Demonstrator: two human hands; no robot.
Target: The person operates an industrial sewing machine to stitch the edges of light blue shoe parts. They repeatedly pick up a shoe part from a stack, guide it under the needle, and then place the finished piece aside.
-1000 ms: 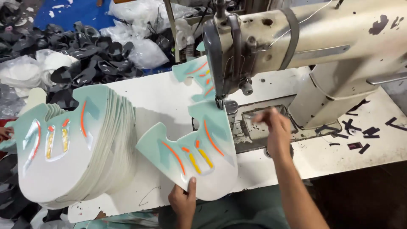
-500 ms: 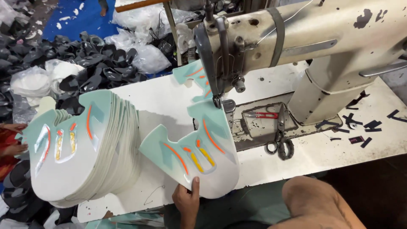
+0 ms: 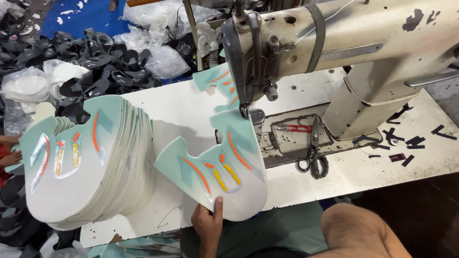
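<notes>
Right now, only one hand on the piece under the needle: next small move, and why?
Probably bring the right hand to the mint shoe piece beside the needle. Only the left hand pinches its near edge; the right hand isn't visible.

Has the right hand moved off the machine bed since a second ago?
Yes. It was beside the scissors on the sewing machine bed; now it is out of view.

Right hand out of frame; only bare forearm (image 3: 356, 234) shows at bottom edge. Left hand (image 3: 208, 224) fingers hidden beneath mint shoe-upper panel (image 3: 215, 167), thumb alone visible. Needle behind presser foot (image 3: 245, 111), too small to tell. Sewing machine (image 3: 363, 52) cut off top and right.
</notes>
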